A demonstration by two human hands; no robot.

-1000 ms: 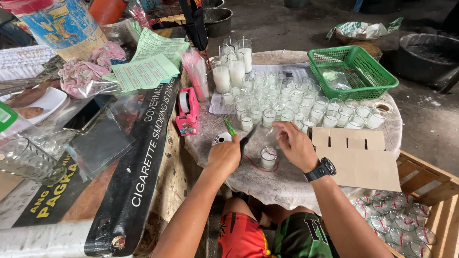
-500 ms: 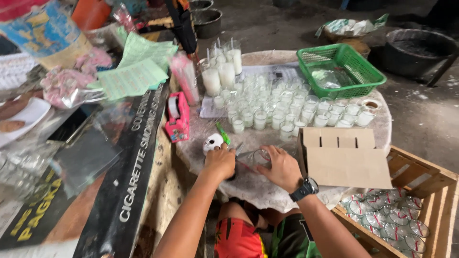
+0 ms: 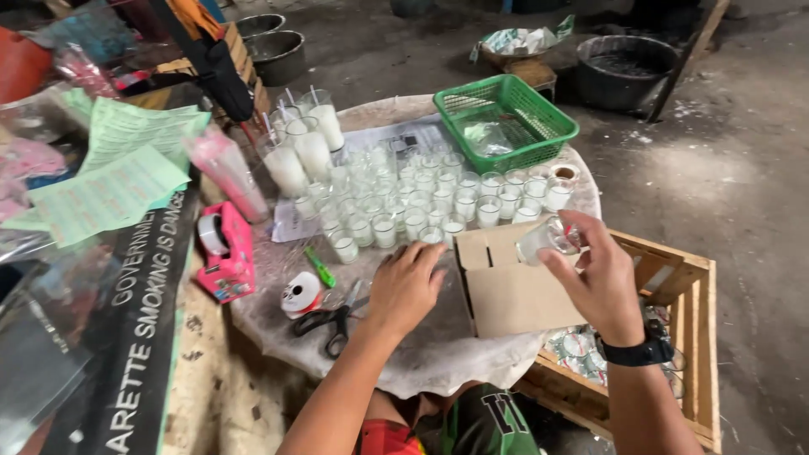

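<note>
My right hand point(image 3: 600, 278) holds a small clear glass candle cup point(image 3: 543, 238), tilted, above a flat piece of brown cardboard point(image 3: 506, 291) at the right of the round table point(image 3: 421, 354). My left hand point(image 3: 409, 286) rests palm down on the table cover, fingers spread, holding nothing, right beside black scissors point(image 3: 330, 320). Several small glass cups filled with white wax point(image 3: 421, 202) stand in rows just beyond both hands.
A green plastic basket point(image 3: 506, 118) sits at the table's far right. Taller wax-filled glasses point(image 3: 302, 143), a pink tape dispenser point(image 3: 226, 253), a white tape roll point(image 3: 299, 293) and a green marker point(image 3: 320, 266) lie left. A wooden crate point(image 3: 674, 337) stands under my right arm. Green papers point(image 3: 118, 168) lie far left.
My right hand lifted the small glass off the table and carried it right, over the cardboard. My left hand let go and now lies flat by the scissors.
</note>
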